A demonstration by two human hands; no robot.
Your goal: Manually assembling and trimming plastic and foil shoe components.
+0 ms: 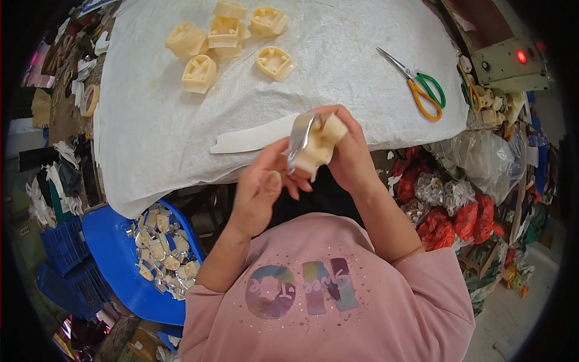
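Observation:
Over the table's near edge my right hand point(351, 151) grips a cream moulded piece point(323, 140) that looks like a shoe heel. A shiny silver strip point(300, 137) curves around its left side. My left hand point(259, 190) is just left of it, thumb apart and fingers spread, the fingertips close under the piece; whether they touch it is blurred. Behind my hands a white curved strip point(256, 136) lies on the table. Farther off, several similar cream heels point(275, 63) without silver rest on the white cloth cover point(338, 66), some of them stacked.
Scissors with green and orange handles point(426, 95) lie at the table's right. A blue tub point(108, 253) of silver-wrapped pieces point(163, 247) stands at lower left. Red plastic bags point(473, 220) are at the right, below a machine box with a lit red lamp point(522, 57).

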